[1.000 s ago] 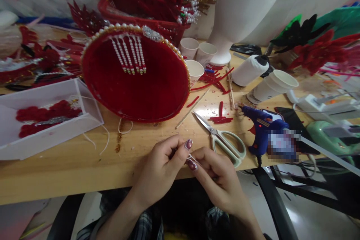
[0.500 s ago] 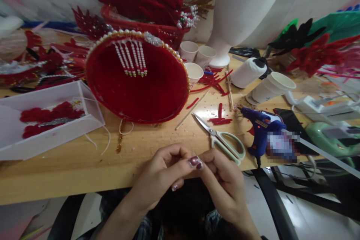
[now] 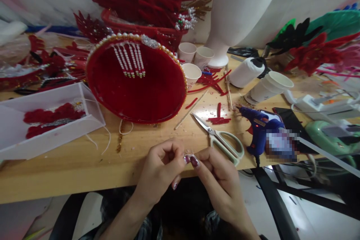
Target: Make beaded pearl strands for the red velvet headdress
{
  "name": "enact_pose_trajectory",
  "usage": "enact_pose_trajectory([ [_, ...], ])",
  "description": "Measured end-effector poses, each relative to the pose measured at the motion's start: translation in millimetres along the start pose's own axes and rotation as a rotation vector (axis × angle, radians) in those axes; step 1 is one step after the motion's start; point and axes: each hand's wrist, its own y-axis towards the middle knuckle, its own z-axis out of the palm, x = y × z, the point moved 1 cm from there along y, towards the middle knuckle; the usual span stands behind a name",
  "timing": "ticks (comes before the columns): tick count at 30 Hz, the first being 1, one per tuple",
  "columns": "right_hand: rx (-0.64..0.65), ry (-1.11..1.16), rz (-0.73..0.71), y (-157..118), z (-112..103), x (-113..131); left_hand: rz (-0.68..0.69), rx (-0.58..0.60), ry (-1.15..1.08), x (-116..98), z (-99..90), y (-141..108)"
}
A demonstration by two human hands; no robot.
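My left hand (image 3: pixel 163 170) and my right hand (image 3: pixel 218 176) meet at the table's front edge, both closed in a pinch with thumbtips almost touching. Something small and pale shows between the fingertips, too tiny to name. Just beyond my right hand lie scissors (image 3: pixel 222 138) with pale green handles, blades pointing away to the left. Behind my left hand stands a round red velvet piece (image 3: pixel 140 97), tilted toward me, edged with pearls and gold beads. Short strings of pearls (image 3: pixel 129 58) hang across its upper part.
A blue glue gun (image 3: pixel 258 123) lies right of the scissors. At left is a white box (image 3: pixel 50 97) holding red fuzzy pieces. Paper cups (image 3: pixel 192 73), a thread spool (image 3: pixel 246 72) and a white mannequin form (image 3: pixel 236 11) stand behind. Red stem trimmings (image 3: pixel 219 120) are scattered mid-table.
My thumbtips have drawn slightly apart and my left hand has turned a little, so the small pale thing now shows between them. The items on the table stay put.
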Motion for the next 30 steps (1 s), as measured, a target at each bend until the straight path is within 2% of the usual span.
enact_pose_trajectory([
  [7,0.031,-0.014,-0.029,0.2,-1.1,1.5,-0.032,-0.002,-0.086,-0.1,0.5,-1.0],
  [13,0.046,-0.028,-0.082,1.4,-1.1,3.8,-0.033,-0.078,0.032,-1.7,4.2,3.5],
  [18,0.077,-0.049,-0.104,4.6,-4.2,5.2,-0.081,-0.063,0.015,-2.5,5.6,4.6],
  [25,0.023,-0.069,-0.113,2.8,-2.7,3.3,-0.151,-0.035,-0.084,0.0,3.8,3.6],
  [28,0.004,-0.091,-0.115,3.1,-1.9,0.9,-0.134,-0.039,-0.107,1.9,4.3,2.0],
  [30,-0.012,-0.139,-0.121,3.8,-1.9,-0.7,-0.072,-0.071,-0.083,3.5,3.5,0.5],
])
